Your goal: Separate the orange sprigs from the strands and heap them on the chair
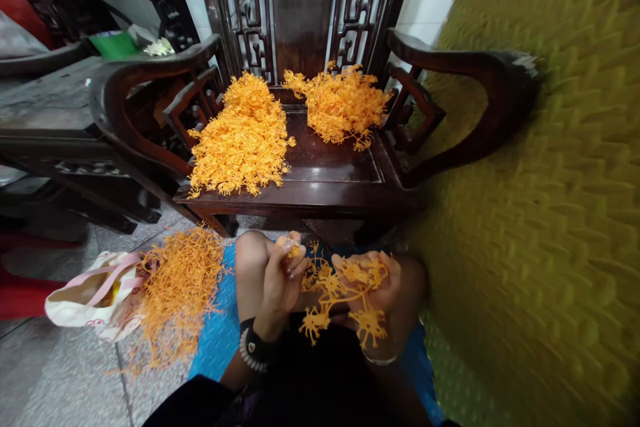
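Note:
Above my lap, my right hand [389,283] is closed around a branching orange plastic sprue [332,285] with flower-shaped ends. Several of its starry tips hang down toward my legs. My left hand [280,273] is raised beside it, its thumb and fingers pinched on a small orange plastic piece [292,253]. On the seat of the dark wooden chair in front of me lie a left heap of orange plastic flowers [243,143] and a right heap of similar orange pieces [345,107].
A pile of thin orange stems [180,287] spreads over the floor at my left, against a white bag with pink handles [90,300]. The carved chair [320,195] stands close ahead. A textured yellow-green sheet [540,227] rises along my right side. Blue matting [213,340] lies under me.

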Tool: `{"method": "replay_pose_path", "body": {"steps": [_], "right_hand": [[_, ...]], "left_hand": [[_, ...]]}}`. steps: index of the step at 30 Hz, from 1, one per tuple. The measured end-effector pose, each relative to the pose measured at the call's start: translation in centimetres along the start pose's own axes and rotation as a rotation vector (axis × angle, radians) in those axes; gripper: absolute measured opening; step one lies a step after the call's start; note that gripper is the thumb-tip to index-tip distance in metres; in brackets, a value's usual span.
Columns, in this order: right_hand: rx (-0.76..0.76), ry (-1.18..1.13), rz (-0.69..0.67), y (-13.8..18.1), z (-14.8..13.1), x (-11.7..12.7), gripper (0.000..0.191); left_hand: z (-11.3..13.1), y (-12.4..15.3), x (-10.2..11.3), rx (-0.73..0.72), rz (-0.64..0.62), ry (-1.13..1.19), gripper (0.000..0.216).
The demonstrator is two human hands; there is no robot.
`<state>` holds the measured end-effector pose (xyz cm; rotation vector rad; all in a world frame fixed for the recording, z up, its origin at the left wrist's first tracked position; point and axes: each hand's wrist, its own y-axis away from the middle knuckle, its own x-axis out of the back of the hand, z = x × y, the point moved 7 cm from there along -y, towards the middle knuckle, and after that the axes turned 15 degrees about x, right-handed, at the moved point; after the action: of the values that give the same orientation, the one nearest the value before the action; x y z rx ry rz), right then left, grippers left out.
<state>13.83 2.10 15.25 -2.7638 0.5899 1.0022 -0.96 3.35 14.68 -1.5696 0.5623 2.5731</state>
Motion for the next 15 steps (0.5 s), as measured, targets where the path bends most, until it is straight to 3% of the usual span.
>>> {"method": "replay_pose_path", "body": {"steps": [5, 8, 13, 15], "right_hand": [[-0.161, -0.126, 0.177, 0.5, 1.5, 0.6, 0.046], [-0.150, -0.174, 0.094, 0.4, 1.6, -0.1, 0.065], [-0.109, -0.176, -0.103, 0.5, 1.2, -1.5, 0.075], [-0.103, -0.153, -0.146, 0.6, 1.0, -1.7, 0.073]], "left_hand": [[-1.6, -0.6, -0.1, 0.181, -0.011, -0.003, 0.041], [-2.5, -0.6, 0.3, 0.218, -0.001, -0.315, 0.040], [-1.8, 0.5, -1.0, 0.003, -0.162, -0.872, 0.056], [-2.1, 1.0, -1.3, 0.094, -0.241, -0.993, 0.047]]}}
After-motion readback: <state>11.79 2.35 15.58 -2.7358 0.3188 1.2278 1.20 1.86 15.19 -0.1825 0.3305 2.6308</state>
